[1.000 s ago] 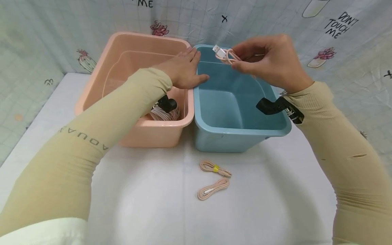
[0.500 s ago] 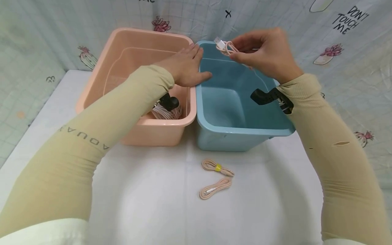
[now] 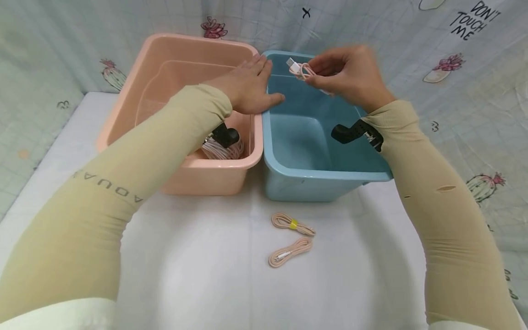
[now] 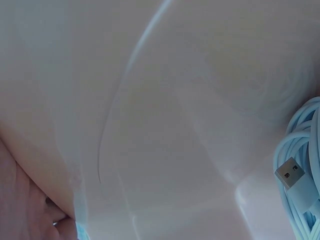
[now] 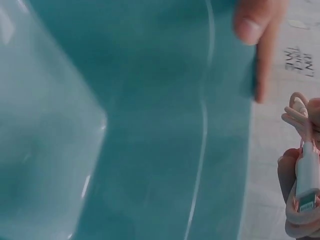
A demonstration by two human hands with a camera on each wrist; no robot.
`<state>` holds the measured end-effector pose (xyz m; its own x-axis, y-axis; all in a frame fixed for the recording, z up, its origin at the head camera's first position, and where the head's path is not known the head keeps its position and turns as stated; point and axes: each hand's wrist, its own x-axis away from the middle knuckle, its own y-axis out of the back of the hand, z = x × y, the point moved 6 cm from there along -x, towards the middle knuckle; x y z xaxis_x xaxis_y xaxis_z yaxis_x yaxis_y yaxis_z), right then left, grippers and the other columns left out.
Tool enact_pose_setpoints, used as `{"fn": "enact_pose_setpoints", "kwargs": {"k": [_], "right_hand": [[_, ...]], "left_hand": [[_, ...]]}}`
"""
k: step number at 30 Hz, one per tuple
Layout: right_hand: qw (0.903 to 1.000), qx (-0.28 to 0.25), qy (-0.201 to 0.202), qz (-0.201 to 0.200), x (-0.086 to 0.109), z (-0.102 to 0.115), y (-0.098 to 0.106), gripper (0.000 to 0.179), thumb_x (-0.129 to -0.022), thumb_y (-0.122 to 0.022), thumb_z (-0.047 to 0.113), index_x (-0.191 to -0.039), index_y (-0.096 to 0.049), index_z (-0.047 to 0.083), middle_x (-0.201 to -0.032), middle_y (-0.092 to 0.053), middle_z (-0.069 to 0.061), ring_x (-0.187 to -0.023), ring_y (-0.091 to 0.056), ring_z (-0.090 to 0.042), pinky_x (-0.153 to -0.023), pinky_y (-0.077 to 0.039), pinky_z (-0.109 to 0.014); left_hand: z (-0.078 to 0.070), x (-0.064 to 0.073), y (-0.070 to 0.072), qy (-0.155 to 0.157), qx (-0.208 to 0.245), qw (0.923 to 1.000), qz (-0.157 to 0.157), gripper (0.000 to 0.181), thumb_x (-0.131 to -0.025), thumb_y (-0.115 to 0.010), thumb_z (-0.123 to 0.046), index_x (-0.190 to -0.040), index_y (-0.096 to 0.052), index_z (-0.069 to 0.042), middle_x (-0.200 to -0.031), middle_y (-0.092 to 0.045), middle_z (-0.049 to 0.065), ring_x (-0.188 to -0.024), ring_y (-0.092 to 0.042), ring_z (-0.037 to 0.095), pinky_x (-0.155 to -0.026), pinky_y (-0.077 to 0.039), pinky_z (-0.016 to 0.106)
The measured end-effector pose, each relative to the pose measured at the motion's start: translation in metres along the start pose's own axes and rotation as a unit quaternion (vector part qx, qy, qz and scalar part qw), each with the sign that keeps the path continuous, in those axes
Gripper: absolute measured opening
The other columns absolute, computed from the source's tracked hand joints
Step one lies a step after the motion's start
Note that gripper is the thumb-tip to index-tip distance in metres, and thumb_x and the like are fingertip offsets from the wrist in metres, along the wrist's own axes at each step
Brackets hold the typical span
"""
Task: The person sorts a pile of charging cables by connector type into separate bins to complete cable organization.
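A coiled pinkish USB charging cable is pinched between the thumb and fingers of my right hand, held over the back of the blue bin. Its white USB plug points left in the head view, and a Lightning-type plug shows in the right wrist view. My left hand rests with straight fingers on the adjoining rims of the blue bin and the pink bin. Inside the pink bin lies a bundle of coiled cables, partly hidden by my left forearm; one USB plug shows there in the left wrist view.
Two coiled cables lie on the white table in front of the blue bin: one with a yellow tie, the other with a white plug. A patterned cloth hangs close behind the bins.
My right hand has shifted slightly left and lower over the blue bin, still pinching the cable. My left hand stays on the rims. The view has shifted a little.
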<state>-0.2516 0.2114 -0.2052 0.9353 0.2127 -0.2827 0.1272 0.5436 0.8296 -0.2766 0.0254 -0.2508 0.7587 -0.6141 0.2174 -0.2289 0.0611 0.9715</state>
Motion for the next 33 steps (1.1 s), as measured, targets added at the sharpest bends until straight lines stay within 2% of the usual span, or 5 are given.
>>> {"fn": "enact_pose_setpoints", "kwargs": {"k": [10,17,24,33], "right_hand": [[0.9991,0.035,0.002,0.025,0.002,-0.004,-0.009,0.035,-0.085,-0.074,0.036,-0.113,-0.074,0.014,-0.107,-0.075,-0.008,-0.077,-0.065,0.002,-0.064,-0.051,-0.009],[0.9965,0.062,-0.009,0.056,0.002,-0.007,-0.019,0.037,-0.086,-0.073,0.037,-0.115,-0.073,0.014,-0.108,-0.074,-0.004,-0.081,-0.065,0.0,-0.07,-0.052,-0.008],[0.9954,0.069,-0.015,0.065,0.004,-0.01,-0.021,0.039,-0.085,-0.073,0.037,-0.116,-0.072,0.013,-0.11,-0.074,-0.005,-0.083,-0.066,0.001,-0.07,-0.052,-0.007],[0.9933,0.081,-0.017,0.081,0.005,-0.012,-0.023,0.038,-0.087,-0.072,0.034,-0.117,-0.071,0.011,-0.112,-0.074,-0.006,-0.097,-0.072,-0.016,-0.071,-0.053,-0.009]], "left_hand": [[0.0,0.001,0.002,0.002,-0.006,1.0,-0.006,0.09,-0.097,-0.017,-0.063,-0.152,0.017,0.0,-0.161,0.022,0.017,-0.152,0.019,0.033,-0.128,0.006,0.047],[0.001,0.001,0.001,0.004,-0.005,1.0,-0.001,0.091,-0.097,-0.017,-0.063,-0.152,0.018,0.001,-0.161,0.023,0.018,-0.152,0.02,0.033,-0.127,0.006,0.047],[0.0,0.0,-0.001,0.001,-0.004,1.0,-0.001,0.091,-0.097,-0.017,-0.063,-0.152,0.018,0.001,-0.161,0.023,0.017,-0.152,0.019,0.033,-0.127,0.006,0.047],[0.0,-0.002,-0.001,-0.001,-0.006,1.0,-0.006,0.09,-0.098,-0.017,-0.062,-0.152,0.017,0.001,-0.161,0.022,0.018,-0.152,0.019,0.033,-0.128,0.006,0.046]]}}
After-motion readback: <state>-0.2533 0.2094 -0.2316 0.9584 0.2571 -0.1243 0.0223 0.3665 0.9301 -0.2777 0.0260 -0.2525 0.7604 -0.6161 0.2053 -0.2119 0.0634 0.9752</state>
